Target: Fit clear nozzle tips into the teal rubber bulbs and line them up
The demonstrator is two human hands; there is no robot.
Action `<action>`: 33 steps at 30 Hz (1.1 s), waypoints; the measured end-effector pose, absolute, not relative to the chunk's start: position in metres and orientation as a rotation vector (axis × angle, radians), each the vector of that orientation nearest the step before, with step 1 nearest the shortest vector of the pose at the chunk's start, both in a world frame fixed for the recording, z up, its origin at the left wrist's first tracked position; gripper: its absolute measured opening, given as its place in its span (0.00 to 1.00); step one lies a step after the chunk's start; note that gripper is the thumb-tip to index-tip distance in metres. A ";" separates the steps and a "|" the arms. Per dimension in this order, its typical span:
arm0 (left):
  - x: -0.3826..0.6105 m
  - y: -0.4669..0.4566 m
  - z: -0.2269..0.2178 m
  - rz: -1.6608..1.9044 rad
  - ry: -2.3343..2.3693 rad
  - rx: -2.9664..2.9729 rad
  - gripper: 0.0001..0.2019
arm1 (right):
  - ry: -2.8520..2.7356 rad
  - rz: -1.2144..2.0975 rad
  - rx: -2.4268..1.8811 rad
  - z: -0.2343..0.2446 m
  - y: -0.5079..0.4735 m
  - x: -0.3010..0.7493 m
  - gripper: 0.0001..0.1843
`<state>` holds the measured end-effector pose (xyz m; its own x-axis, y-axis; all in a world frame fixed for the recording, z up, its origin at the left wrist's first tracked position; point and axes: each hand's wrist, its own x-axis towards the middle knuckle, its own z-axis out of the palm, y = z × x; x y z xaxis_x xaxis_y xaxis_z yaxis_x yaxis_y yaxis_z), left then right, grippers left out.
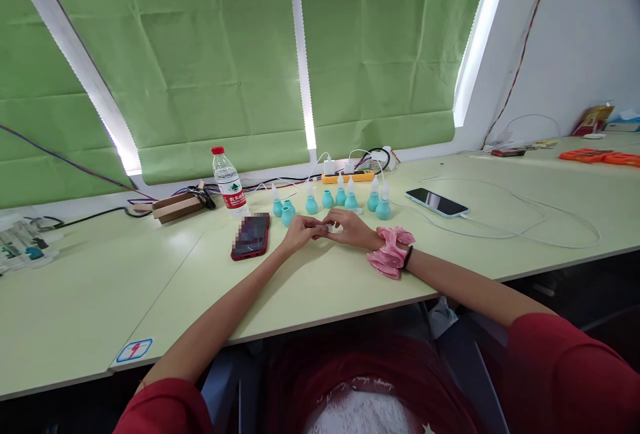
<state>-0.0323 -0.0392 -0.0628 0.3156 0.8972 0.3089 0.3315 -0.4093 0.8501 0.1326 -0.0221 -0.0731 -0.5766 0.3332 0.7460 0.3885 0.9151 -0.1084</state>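
the left hand point(304, 231) and right hand point(349, 227) meet over the tabletop point(310, 287), fingertips pinched around a small pale piece point(329, 228), mostly hidden. teal squeeze bulbs point(383, 209) crowd just beyond; a red-cased phone point(256, 237) and water bottle point(231, 184) sit left, a cabled phone point(436, 203) right. forearms converge, fingers curled inward.

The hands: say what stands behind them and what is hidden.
Behind the left hand and right hand stand teal bottles, some with pale tips. Anything directly behind the hands is covered.
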 end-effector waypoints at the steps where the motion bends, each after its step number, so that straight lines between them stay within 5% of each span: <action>1: -0.033 -0.040 -0.063 1.068 1.091 1.912 0.12 | -2.228 -0.083 -0.510 -0.073 -0.022 0.133 0.07; 9: -0.041 -0.033 -0.070 0.925 0.946 1.845 0.21 | -2.215 -0.086 -0.540 -0.075 -0.018 0.134 0.06; 25: -0.039 -0.032 -0.068 0.981 1.045 2.048 0.17 | -2.207 -0.112 -0.517 -0.072 -0.024 0.133 0.06; 33: -0.050 -0.035 -0.050 1.363 1.785 2.442 0.16 | -2.157 -0.139 -0.643 -0.076 -0.017 0.133 0.07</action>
<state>-0.0501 -0.0352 -0.0499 0.0904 0.7140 0.6943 0.8578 -0.4100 0.3099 0.1335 -0.0172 -0.0765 -0.4995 0.3973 0.7698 0.4927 0.8612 -0.1247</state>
